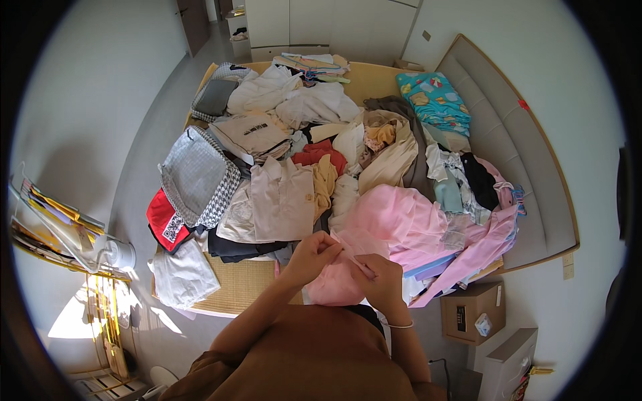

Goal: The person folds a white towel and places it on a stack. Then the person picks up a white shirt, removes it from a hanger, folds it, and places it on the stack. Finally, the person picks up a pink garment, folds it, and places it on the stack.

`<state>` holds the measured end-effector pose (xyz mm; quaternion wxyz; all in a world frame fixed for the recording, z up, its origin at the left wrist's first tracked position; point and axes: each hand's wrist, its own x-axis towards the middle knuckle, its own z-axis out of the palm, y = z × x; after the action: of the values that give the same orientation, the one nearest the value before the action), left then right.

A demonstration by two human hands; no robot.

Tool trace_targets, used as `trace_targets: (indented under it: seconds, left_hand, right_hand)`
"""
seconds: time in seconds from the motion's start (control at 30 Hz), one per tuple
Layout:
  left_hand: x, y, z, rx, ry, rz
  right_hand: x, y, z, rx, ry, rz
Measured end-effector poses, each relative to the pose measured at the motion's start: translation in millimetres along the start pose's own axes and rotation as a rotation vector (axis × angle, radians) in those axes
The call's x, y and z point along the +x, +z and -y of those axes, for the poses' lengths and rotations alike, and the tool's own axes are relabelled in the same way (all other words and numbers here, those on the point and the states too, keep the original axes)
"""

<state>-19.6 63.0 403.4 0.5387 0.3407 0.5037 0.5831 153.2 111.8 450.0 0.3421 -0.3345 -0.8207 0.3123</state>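
A sheer pink garment (396, 215) lies bunched at the near right part of the bed, its near end hanging over the edge towards me. My left hand (313, 255) pinches its fabric between thumb and fingers. Close beside it on the right, my right hand (378, 278) grips a gathered fold of the same cloth; a thin bracelet is on that wrist. Just beyond my left hand lies a folded pale collared shirt (283, 200). Beside the shirt is a crumpled tan garment (325, 185), with a red cloth (321, 155) farther back.
Clothes cover much of the bed. A houndstooth fabric storage box (200, 175) stands at the left, a folded turquoise patterned blanket (435, 103) at the back right by the padded headboard (501, 125). A cardboard box (474, 313) is on the floor at right; a clothes rack (65, 220) stands left.
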Motion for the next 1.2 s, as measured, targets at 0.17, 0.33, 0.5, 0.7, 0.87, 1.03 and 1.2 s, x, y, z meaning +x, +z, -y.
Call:
trace_targets:
  seconds: [0.17,0.33,0.5,0.7,0.87,1.03,1.2]
  left_hand:
    - [3.1,-10.5,14.3,0.275,0.059,-0.128]
    - [14.3,-45.4,26.1,0.448,0.060,-0.311]
    - [19.3,-72.2,21.2,0.428,0.117,-0.398]
    - [11.0,-53.6,-30.4,-0.075,0.135,-0.204]
    - [1.5,-24.6,-68.4,-0.061,0.133,-0.028]
    - [-14.8,5.9,-90.1,0.099,0.262,0.306]
    - [-19.5,16.0,-105.2,0.143,0.269,0.344]
  right_hand:
    - [-5.8,0.0,0.8,-0.133,-0.152,0.003]
    - [-12.8,-16.7,6.4,-0.124,-0.156,0.032]
    - [-20.5,-33.9,18.7,-0.108,-0.101,0.066]
    - [-22.0,-56.9,23.0,-0.035,0.063,0.130]
    - [-29.9,-54.1,-6.3,0.137,0.219,0.265]
    - [16.1,-46.8,-4.2,0.041,-0.092,0.045]
    - [23.0,-22.4,-27.0,0.303,0.144,0.392]
